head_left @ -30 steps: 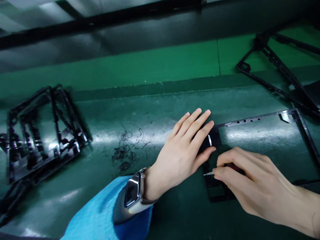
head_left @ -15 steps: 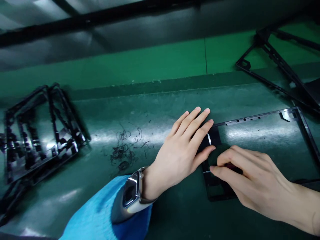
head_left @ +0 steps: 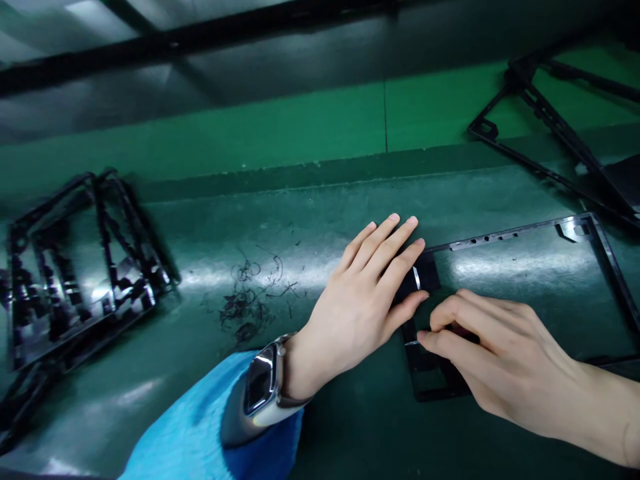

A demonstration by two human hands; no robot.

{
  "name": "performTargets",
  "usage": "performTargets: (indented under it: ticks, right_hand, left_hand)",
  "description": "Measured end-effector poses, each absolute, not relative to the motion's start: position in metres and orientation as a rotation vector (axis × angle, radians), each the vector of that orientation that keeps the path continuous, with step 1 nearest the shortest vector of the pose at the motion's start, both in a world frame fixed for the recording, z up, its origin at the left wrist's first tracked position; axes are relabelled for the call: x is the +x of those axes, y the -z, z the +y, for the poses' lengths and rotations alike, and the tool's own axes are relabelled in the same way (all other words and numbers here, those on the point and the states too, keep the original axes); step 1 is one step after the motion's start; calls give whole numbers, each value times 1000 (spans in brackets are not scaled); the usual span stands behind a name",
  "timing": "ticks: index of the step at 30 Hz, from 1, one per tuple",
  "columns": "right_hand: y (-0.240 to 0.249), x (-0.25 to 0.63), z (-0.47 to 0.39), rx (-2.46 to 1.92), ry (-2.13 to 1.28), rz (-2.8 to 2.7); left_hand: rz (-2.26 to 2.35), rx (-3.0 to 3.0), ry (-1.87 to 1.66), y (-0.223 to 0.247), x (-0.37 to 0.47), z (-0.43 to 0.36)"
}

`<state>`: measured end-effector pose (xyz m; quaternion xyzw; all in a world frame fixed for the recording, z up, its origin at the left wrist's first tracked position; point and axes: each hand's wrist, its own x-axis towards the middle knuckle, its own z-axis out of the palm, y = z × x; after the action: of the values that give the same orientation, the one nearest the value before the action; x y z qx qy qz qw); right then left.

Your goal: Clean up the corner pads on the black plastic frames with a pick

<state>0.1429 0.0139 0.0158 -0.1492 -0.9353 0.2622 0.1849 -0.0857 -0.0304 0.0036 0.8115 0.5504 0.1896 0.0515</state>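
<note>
A black rectangular plastic frame (head_left: pixel 614 275) lies on the green work surface at the right. My left hand (head_left: pixel 357 303) rests palm down over its left end, fingers stretched out and thumb apart, holding nothing. Lower on that same end, my right hand (head_left: pixel 500 357) is closed in a pinch around a thin tool with a pointed metal tip (head_left: pixel 411 343). The tip touches or hovers just over the frame's left bar; I cannot tell which. My fingers hide most of the tool's handle, which looks dark.
Several black frames (head_left: pixel 103 227) lean in a pile at the left. Thin black plastic shavings (head_left: pixel 247 303) lie left of my left hand. More black frames (head_left: pixel 565 130) overlap at the upper right. A bright green strip (head_left: pixel 300 130) with a dark seam runs along the back.
The dark seam on the green strip has shifted left. Both hands and the frame hold nearly the same position, with only a slight shift of the whole view.
</note>
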Motion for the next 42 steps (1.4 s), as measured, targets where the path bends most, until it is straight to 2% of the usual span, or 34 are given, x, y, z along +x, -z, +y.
performTargets:
  ticks: [42]
  right_hand:
    - [-17,142,14,-441,-842,-2575]
  left_hand:
    - [1676,2461,-579,-3,-86,-30]
